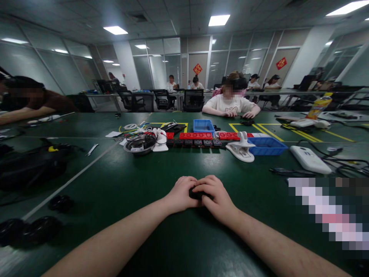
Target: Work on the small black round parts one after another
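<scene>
Centrally, low in the frame, a small dark piece [197, 193] sits between both hands, close over the green table [144, 177]; whether it touches the surface, cannot tell. Left hand [181, 194] curls round its left end, fingertips partly hidden. Right hand [215, 196] pinches it from the right, fingers over the top, thumb at the near side. Judgement: the two-sided hold steadies the piece while leaving the right fingers able to work it.

Bare tabletop lies on either side of the hands and beyond them, as far as the red strip [195, 135] at frame centre. The metal bowl [141, 153] stands left of that strip; the white clip stand [242, 154] and blue tray [268, 152] stand to its right. Likely lateral limits: black wheels [43, 229] at lower left, white box [309, 158] at right.
</scene>
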The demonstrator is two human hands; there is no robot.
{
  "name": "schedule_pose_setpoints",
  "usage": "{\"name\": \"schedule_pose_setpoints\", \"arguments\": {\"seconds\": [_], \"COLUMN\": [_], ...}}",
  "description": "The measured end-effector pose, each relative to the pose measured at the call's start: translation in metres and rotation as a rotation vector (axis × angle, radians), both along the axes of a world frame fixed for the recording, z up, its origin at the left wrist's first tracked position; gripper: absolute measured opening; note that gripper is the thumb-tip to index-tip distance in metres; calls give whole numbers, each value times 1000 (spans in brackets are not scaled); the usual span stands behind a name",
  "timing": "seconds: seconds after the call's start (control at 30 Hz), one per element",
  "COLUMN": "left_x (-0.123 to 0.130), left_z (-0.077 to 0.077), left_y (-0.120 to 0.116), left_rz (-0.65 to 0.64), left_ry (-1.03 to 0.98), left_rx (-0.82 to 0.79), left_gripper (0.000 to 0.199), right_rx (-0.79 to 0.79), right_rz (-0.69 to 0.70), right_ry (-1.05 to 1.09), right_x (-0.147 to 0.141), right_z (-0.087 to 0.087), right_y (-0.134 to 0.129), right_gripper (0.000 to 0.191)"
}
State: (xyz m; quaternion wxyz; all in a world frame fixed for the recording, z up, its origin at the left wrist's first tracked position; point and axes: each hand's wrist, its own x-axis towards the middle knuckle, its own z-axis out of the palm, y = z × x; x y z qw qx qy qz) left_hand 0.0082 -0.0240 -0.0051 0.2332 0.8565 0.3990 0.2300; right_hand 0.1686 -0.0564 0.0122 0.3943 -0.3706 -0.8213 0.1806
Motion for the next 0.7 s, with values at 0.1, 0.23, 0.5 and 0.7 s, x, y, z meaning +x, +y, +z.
{"name": "schedule_pose_setpoints", "arguments": {"seconds": [0.1,0.23,0.5,0.7], "left_x": [-1,-2,2,4], "left_z": [-2,-4,6,5], "left_y": [1,2,-8,-11], "left_rz": [-26,-23,16,53], "left_ry": [8,10,36,59], "left_rx": [5,6,3,43], "left_gripper": [35,40,65,69], "right_rx": [4,-28,77,15], "right_rz": [46,59,23,-155], "right_ry": [1,-42,48,41], "right_x": [1,2,0,-1], "right_z": [0,-1,1,-4], "right_y": [0,0,-4,2], "right_gripper": [28,24,20,20]}}
